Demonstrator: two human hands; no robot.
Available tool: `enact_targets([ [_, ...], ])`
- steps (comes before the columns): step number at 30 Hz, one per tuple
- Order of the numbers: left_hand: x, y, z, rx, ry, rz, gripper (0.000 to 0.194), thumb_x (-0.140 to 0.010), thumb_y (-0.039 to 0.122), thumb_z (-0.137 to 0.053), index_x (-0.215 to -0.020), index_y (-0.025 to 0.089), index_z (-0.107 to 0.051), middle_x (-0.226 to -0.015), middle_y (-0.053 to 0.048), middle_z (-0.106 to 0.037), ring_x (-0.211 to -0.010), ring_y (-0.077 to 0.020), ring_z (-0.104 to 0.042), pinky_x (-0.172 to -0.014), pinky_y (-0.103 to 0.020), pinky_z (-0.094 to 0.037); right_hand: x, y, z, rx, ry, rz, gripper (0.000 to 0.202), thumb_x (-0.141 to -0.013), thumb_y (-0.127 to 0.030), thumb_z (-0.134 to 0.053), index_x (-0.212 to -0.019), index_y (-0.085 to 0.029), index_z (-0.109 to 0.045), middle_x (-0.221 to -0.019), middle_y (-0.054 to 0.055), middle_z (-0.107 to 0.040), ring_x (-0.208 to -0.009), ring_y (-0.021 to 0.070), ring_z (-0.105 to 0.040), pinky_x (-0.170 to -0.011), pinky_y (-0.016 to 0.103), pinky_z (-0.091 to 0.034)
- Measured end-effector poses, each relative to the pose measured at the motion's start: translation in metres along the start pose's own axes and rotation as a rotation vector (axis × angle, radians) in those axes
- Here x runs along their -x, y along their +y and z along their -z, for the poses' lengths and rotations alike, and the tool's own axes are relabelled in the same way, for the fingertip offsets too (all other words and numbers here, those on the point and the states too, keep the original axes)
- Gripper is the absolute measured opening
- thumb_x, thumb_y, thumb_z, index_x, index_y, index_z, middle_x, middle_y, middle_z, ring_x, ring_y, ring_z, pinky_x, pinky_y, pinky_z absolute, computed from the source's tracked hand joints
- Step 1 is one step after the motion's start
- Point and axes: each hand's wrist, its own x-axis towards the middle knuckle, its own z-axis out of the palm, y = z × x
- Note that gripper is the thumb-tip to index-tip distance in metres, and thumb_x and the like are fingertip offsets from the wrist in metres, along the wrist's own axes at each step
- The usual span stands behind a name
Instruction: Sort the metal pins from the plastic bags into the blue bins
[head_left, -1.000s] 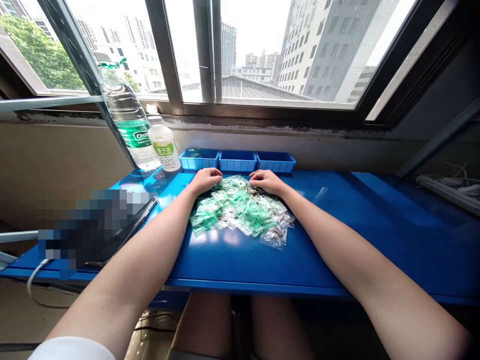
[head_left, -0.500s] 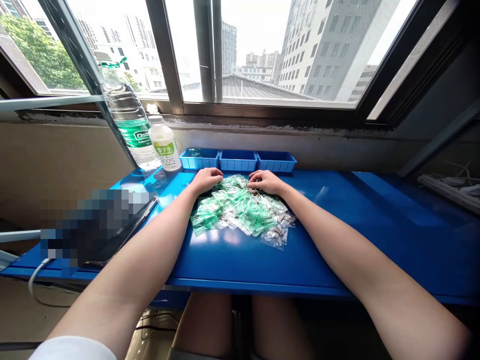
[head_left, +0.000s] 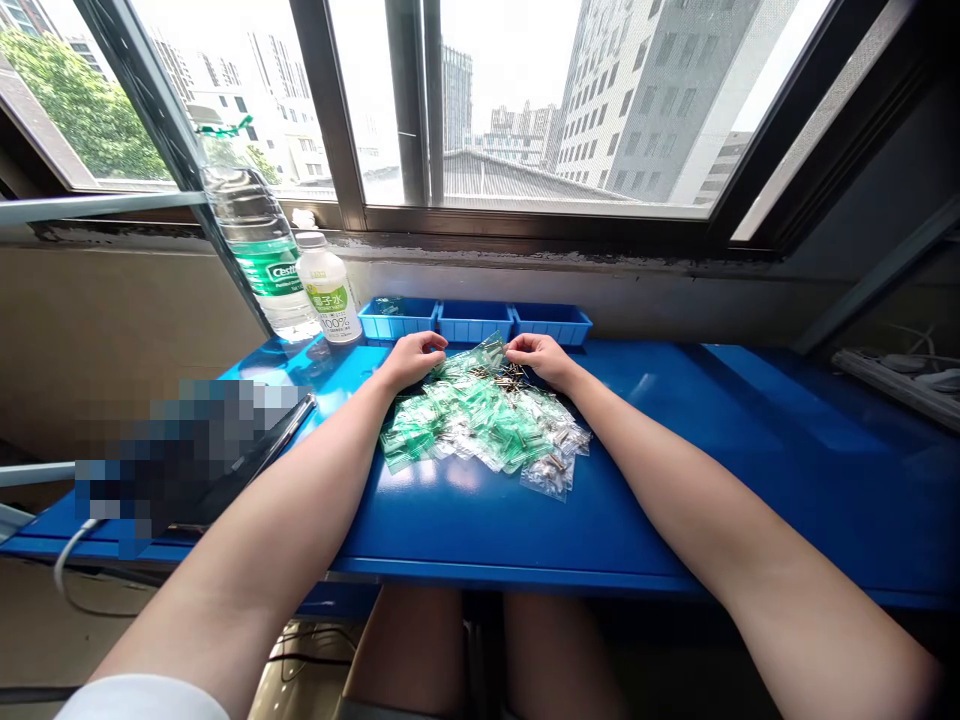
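A heap of small plastic zip bags [head_left: 480, 415], some tinted green and some clear, lies on the blue table with small metal parts in them. Loose dark and brassy metal pieces [head_left: 513, 378] show at the heap's back right. My right hand [head_left: 544, 357] pinches the edge of a green plastic bag [head_left: 487, 350], whose corner stands up above the heap. At the heap's back left, my left hand [head_left: 411, 360] rests with curved fingers, a gap between thumb and forefinger. It touches the heap's edge and I see nothing held in it.
Three blue bins [head_left: 475, 322] stand in a row behind the heap; the left one holds something green. A large water bottle [head_left: 266, 265] and a white bottle [head_left: 328, 290] are at the back left. A dark, partly blurred device [head_left: 240, 455] lies on the left; a power strip [head_left: 900, 375] is far right.
My right hand has shifted slightly right, off the loose metal pieces, and a green bag has come up in its fingers. My left hand has stayed about where it was.
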Motion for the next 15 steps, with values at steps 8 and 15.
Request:
enact_targets([
  [8, 0.005, 0.048, -0.002, 0.111, -0.143, -0.263, 0.023, -0.071, 0.03, -0.06, -0.087, 0.022, -0.074, -0.11, -0.004, -0.069, -0.109, -0.0248, -0.058, -0.098, -0.035, -0.043, 0.002, -0.002, -0.002, 0.032, -0.02, 0.032, 0.038, -0.056, -0.05, -0.075, -0.069, -0.018, -0.06, -0.065, -0.001, -0.059, -0.061, 0.0116, -0.049, -0.065, 0.028, -0.043],
  [15, 0.006, 0.046, -0.012, 0.03, -0.208, -0.247, 0.025, -0.074, 0.028, -0.058, -0.091, 0.02, -0.074, -0.099, -0.005, -0.072, -0.098, -0.0227, -0.063, -0.094, -0.034, -0.046, 0.001, 0.0, -0.001, 0.02, -0.01, 0.042, 0.038, -0.059, -0.05, -0.075, -0.072, -0.018, -0.062, -0.069, 0.0, -0.062, -0.065, 0.0128, -0.052, -0.068, 0.029, -0.042],
])
